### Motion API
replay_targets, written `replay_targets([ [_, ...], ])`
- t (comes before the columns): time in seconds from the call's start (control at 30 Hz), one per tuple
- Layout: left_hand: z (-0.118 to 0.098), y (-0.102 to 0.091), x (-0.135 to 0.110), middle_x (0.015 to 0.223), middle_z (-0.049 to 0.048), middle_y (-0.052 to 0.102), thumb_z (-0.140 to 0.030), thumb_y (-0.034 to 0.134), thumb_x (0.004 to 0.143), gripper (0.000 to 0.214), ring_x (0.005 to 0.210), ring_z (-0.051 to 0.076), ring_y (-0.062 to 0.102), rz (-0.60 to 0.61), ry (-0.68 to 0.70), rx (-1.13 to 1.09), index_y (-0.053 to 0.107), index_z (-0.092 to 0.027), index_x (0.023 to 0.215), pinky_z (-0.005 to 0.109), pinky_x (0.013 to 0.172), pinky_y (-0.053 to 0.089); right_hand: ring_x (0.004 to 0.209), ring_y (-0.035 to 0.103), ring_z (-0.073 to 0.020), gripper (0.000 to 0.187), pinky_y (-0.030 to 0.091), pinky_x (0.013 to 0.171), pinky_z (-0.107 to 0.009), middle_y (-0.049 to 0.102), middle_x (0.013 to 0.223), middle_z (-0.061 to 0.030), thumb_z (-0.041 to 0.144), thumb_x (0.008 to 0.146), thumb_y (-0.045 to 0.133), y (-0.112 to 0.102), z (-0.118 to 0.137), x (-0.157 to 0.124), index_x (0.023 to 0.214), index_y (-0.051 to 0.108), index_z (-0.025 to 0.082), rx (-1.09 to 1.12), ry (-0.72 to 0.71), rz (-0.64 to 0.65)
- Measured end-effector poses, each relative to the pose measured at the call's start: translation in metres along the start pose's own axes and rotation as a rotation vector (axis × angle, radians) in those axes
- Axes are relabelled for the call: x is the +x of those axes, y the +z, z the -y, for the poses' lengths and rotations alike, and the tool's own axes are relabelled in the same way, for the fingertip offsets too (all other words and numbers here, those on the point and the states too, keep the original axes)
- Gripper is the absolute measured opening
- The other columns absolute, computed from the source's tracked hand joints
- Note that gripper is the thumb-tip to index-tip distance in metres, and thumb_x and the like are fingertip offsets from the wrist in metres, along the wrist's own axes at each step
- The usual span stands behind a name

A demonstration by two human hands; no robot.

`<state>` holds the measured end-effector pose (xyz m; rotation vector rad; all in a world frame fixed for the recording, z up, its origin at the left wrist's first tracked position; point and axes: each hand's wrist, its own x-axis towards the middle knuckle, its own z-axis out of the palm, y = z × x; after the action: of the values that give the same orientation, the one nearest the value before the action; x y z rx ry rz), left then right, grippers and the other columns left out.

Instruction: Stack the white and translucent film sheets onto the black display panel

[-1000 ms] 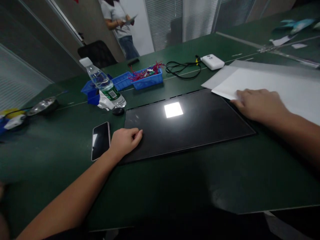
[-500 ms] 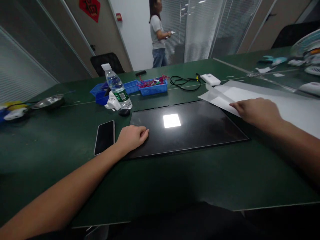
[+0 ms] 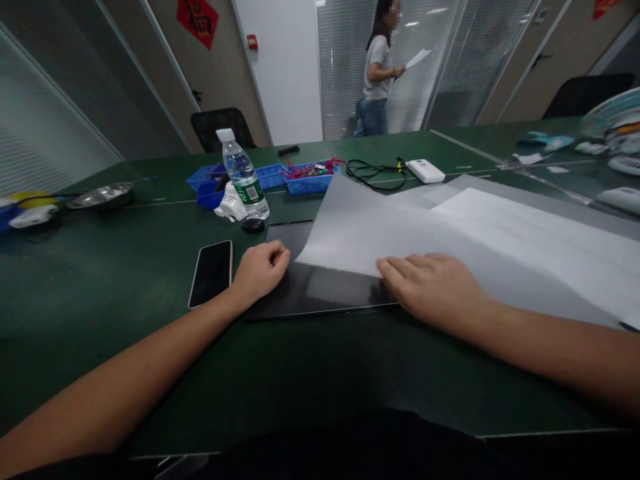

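A thin black display panel (image 3: 293, 293) lies flat on the green table (image 3: 300, 380) in front of me. My left hand (image 3: 261, 268) rests at its left edge, fingers curled in, with nothing visible in them. My right hand (image 3: 433, 285) grips the near edge of a large translucent white sheet (image 3: 360, 230). That sheet now covers much of the panel, and its left corner lifts above the glass. Farther right it overlaps a whiter sheet (image 3: 530, 240). A smartphone (image 3: 212, 272) lies left of my left hand.
Beyond the panel stand a water bottle (image 3: 244, 179), crumpled tissue (image 3: 231, 203), a small black object (image 3: 253, 225) and blue trays (image 3: 309, 185), one holding red wires. A black cable (image 3: 367, 175) and white box (image 3: 425, 171) lie farther right. A person (image 3: 379, 70) walks behind the table.
My right hand has moved left and nearer, drawing the translucent sheet over the panel. My left hand has stayed at the panel's left edge. The person behind has moved right.
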<state>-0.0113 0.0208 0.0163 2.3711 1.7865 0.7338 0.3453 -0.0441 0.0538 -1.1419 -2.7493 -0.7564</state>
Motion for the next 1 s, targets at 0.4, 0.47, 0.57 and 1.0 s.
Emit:
replay_targets([
  [0.4,0.016,0.004,0.007,0.186,0.0162,0.027,-0.079,0.070,0.089,0.090,0.169,0.049,0.030,0.238,0.011,-0.088,0.064,-0.024,0.160,0.068,0.135,0.028,0.117,0.080,-0.0250,0.036,0.065,0.096,-0.037,0.082,0.132,-0.0090,0.041,0.116,0.057,0.032,0.028,0.000,0.131,0.082,0.019,0.419,-0.184,-0.272],
  [0.47,0.014,0.002,0.008,0.189,0.0139,0.021,-0.080,0.074,0.086,0.094,0.171,0.050,0.023,0.290,0.004,-0.062,0.064,-0.026,0.162,0.067,0.138,0.023,0.132,0.074,-0.0269,0.046,0.063,0.108,-0.040,0.076,0.146,-0.0129,0.046,0.116,0.057,0.031,0.024,0.003,0.146,0.075,0.017,0.526,-0.258,-0.243],
  [0.57,0.015,-0.001,0.010,0.189,0.0126,0.021,-0.078,0.073,0.089,0.089,0.173,0.049,0.020,0.332,-0.037,-0.047,0.063,-0.028,0.162,0.067,0.139,0.022,0.147,0.064,-0.0290,0.053,0.055,0.121,-0.046,0.067,0.158,-0.0146,0.046,0.114,0.057,0.030,0.001,0.004,0.159,0.066,0.019,0.621,-0.279,-0.229],
  [1.0,0.036,-0.009,0.010,0.187,0.0147,0.021,-0.064,0.032,0.113,0.077,0.175,0.040,0.013,0.428,0.113,0.034,0.040,-0.021,0.176,0.068,0.138,0.018,0.167,0.019,-0.0603,0.115,0.031,0.122,-0.087,0.023,0.184,-0.0275,0.092,0.099,0.015,0.090,-0.154,-0.086,0.175,0.043,0.011,0.163,0.979,0.450],
])
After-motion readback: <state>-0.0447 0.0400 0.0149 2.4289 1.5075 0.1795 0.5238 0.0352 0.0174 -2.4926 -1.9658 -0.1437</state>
